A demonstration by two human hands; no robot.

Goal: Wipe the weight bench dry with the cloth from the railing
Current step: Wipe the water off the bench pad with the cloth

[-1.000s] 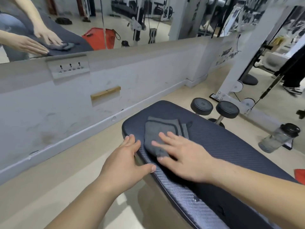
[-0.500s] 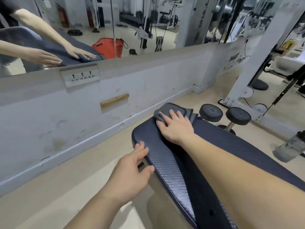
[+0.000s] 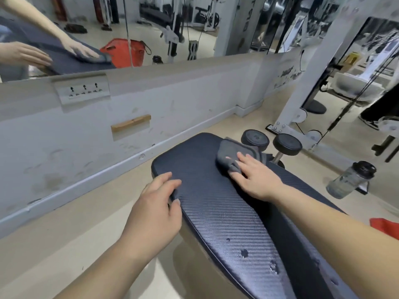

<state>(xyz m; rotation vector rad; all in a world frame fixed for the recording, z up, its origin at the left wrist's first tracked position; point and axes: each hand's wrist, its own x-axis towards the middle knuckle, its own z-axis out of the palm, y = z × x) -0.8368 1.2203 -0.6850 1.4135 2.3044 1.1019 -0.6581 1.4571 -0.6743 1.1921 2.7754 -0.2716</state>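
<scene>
The right hand [image 3: 254, 178] presses flat, fingers spread, on the grey cloth [image 3: 235, 153] atop the weight bench [image 3: 218, 212]. The left hand [image 3: 156, 210], open, grips nothing, touching the bench's near edge.

Both hands, left [image 3: 154, 209] and right [image 3: 255, 179], lie flat, fingers spread.

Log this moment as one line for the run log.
phase: wiping | right hand: pressing cloth on bench far end | left hand: steadying bench edge | droplets near end

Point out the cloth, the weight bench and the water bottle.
cloth [image 3: 234, 149], head view, bare grey fold beyond the fingers.
weight bench [image 3: 216, 203], head view, bare textured pad.
water bottle [image 3: 345, 182], head view, clear body.
</scene>
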